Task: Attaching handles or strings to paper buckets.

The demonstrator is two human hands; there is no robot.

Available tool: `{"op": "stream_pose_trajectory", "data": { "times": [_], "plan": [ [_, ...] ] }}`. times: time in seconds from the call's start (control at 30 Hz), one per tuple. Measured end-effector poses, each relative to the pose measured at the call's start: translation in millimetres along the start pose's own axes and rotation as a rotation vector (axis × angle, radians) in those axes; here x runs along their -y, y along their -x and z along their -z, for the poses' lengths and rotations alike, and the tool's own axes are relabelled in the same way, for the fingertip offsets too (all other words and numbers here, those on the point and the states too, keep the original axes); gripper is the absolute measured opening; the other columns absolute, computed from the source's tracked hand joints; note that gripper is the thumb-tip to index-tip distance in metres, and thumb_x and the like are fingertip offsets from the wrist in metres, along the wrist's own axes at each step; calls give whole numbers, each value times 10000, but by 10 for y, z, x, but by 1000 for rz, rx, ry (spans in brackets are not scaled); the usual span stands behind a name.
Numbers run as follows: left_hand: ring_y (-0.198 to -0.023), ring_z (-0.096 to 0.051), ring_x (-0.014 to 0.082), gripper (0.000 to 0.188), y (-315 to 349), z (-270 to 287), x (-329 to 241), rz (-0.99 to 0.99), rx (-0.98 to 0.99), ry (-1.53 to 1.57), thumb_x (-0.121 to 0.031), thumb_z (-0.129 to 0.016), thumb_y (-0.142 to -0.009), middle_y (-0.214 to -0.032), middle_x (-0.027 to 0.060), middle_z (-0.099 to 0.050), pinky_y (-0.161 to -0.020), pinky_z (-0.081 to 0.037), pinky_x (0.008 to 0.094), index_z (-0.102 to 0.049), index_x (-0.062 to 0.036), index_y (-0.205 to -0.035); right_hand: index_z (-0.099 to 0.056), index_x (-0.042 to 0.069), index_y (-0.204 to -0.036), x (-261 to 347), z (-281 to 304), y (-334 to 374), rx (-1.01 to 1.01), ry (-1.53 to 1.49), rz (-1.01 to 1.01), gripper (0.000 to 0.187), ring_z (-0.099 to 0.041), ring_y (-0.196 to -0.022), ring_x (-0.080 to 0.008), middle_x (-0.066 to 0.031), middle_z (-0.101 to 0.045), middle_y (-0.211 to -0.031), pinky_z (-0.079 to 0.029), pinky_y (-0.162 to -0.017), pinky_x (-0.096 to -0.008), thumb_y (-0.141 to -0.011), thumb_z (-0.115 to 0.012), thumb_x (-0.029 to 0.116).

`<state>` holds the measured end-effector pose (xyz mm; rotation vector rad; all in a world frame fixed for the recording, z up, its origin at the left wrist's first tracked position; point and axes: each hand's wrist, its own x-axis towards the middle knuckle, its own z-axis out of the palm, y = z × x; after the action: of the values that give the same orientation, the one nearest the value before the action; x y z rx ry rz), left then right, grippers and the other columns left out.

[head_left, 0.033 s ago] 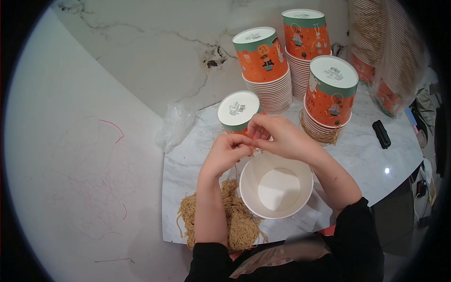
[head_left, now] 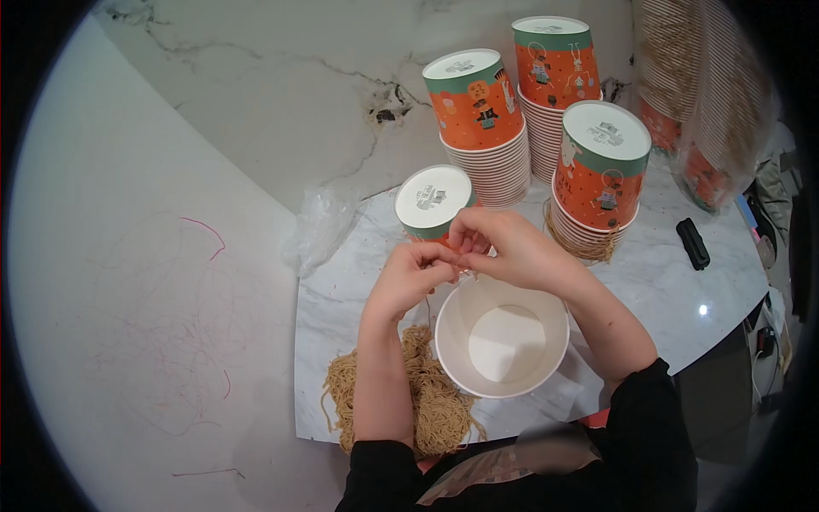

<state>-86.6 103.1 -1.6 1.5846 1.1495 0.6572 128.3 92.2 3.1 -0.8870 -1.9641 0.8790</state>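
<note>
Your left hand (head_left: 409, 277) and right hand (head_left: 503, 247) meet over the far rim of the tub (head_left: 505, 341), each grip's fingertips drawn close; I can't tell whether either is clamped on anything. The tub stands mouth up on the tabletop (head_left: 674, 307). Left of it lies the twine (head_left: 442, 414), partly hidden by your left forearm (head_left: 381, 380); beyond it stand cup stacks (head_left: 486, 128).

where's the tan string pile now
In the head view, the string pile lies on the table, at its near edge, left of the white cup, partly under the left forearm.
</note>
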Motion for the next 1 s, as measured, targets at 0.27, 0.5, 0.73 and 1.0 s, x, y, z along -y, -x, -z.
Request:
{"op": "stream_pose_trajectory", "data": {
  "times": [0.27, 0.5, 0.73, 1.0],
  "plan": [
    [-650, -570, 21, 134, -30, 31, 12, 25, -75, 150, -146, -744, -821, -799, -7, -727, -537, -390, 198, -765, -56, -918, -629, 31, -904, -43, -61, 15, 19, -13, 113, 163, -622, -839, -221, -99, -579, -963, -525, -731, -342, -815, -763, 53],
    [-632, -578, 25, 129, -61, 56, 57, 23, -71, 201, -128, -770, -809, -811, 4, -736, -507, -377, 193, -748, -46, -906, -642, 3, -876, -31, -60, 17, 40, -9, 27, 233, -643, -877, -240, -113, -578, -1000, -552, -773, -348, -765, -824, 96],
    [-634, -578, 26, 117, -58, 73, 58, 39, -93, 182, -124, -761, -814, -811, 10, -731, -505, -377, 191, -741, -47, -899, -662, -23, -809, -85, -137, -8, -31, 23, 28, 199, -664, -830, -243, -112, -613, -946, -561, -744, -335, -777, -815, 99],
    [-687, -585, 19, 79, -42, 60, 12, 59, -65, 156, -116, -717, -831, -813, -16, -710, -533, -371, 188, -698, -70, -891, -643, -30, -860, -23, -104, 3, -14, 19, 47, 133, -674, -812, -188, -100, -603, -965, -579, -718, -302, -823, -745, 48]
  ]
}}
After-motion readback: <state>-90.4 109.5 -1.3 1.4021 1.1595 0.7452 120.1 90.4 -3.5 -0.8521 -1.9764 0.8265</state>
